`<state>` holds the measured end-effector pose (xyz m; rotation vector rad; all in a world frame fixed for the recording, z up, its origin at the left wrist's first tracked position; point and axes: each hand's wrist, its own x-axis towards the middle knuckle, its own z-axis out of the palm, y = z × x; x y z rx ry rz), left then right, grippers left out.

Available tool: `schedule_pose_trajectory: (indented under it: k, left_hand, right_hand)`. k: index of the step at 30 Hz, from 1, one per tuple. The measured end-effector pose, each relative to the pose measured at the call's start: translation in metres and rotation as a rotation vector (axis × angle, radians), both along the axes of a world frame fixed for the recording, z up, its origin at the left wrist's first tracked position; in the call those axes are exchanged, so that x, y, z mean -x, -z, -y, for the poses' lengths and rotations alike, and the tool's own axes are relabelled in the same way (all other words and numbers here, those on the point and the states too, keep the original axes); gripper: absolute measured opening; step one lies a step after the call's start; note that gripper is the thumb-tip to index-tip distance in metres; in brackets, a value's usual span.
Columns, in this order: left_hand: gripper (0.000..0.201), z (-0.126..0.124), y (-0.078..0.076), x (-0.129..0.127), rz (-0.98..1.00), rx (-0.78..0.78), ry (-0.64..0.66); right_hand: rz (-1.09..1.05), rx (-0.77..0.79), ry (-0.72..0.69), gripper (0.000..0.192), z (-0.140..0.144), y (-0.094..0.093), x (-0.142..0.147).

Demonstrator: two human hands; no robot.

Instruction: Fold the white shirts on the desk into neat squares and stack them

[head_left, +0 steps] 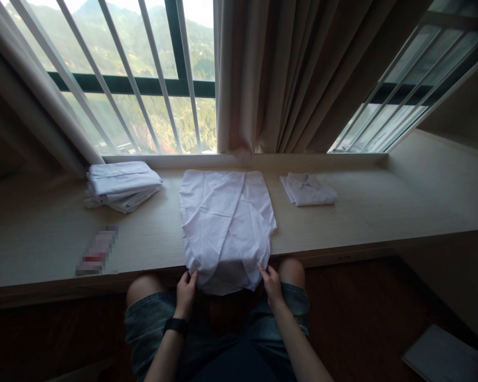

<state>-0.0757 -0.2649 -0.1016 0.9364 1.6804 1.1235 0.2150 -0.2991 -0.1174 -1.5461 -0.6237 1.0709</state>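
A white shirt (pixel 228 223) lies spread out on the ledge before me, its sleeves folded crosswise over the body and its near end hanging past the front edge. My left hand (pixel 187 289) pinches the shirt's near left corner between thumb and fingers. At the near right corner, my right hand (pixel 271 284) grips the cloth in the same way. Both hands are just beyond the ledge's edge, above my knees. To the left sits a stack of folded white garments (pixel 123 183). On the right lies one folded white shirt (pixel 308 189) with its collar showing.
A blurred-out pinkish rectangular item (pixel 97 250) lies on the pale wooden ledge (pixel 366 217) at the left. Behind the ledge are barred windows (pixel 135 79) and long curtains (pixel 271 74). A flat grey object (pixel 448 354) rests on the dark floor at lower right.
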Motion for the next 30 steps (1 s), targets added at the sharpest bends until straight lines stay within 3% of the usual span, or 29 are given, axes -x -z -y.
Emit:
schedule_pose_trajectory:
  k: [2, 4, 7, 11, 14, 17, 21, 26, 30]
  left_hand:
    - [0.048, 0.003, -0.01, -0.001, -0.222, -0.079, -0.151]
    - [0.033, 0.002, -0.025, -0.007, -0.434, -0.183, -0.208]
    - [0.018, -0.015, -0.052, -0.024, -0.655, -0.398, 0.021]
    - [0.03, -0.059, -0.075, -0.057, -0.892, -0.567, 0.418]
    - [0.045, -0.085, -0.072, -0.075, -1.0, -0.544, 0.627]
    - [0.05, -0.094, -0.058, -0.082, -1.051, -0.491, 0.721]
    - [0.05, -0.094, -0.046, -0.081, -1.081, -0.489, 0.735]
    - [0.058, -0.095, -0.046, -0.08, -1.056, -0.494, 0.743]
    - [0.057, -0.096, -0.046, -0.081, -1.046, -0.494, 0.743]
  right_hand:
    - [0.074, -0.01, 0.066, 0.062, -0.008, -0.007, -0.011]
    - [0.152, -0.012, 0.165, 0.063, -0.019, -0.015, -0.025]
    - [0.235, 0.003, 0.241, 0.064, -0.045, -0.028, -0.049]
    - [0.326, 0.062, 0.245, 0.065, -0.094, -0.048, -0.074]
    - [0.337, 0.083, 0.223, 0.059, -0.128, -0.059, -0.083]
    - [0.287, 0.072, 0.165, 0.049, -0.151, -0.063, -0.085]
    - [0.22, 0.016, 0.089, 0.048, -0.169, -0.065, -0.081]
    - [0.204, -0.092, 0.072, 0.054, -0.186, -0.073, -0.073]
    - [0.29, -0.082, 0.09, 0.052, -0.199, -0.081, -0.063]
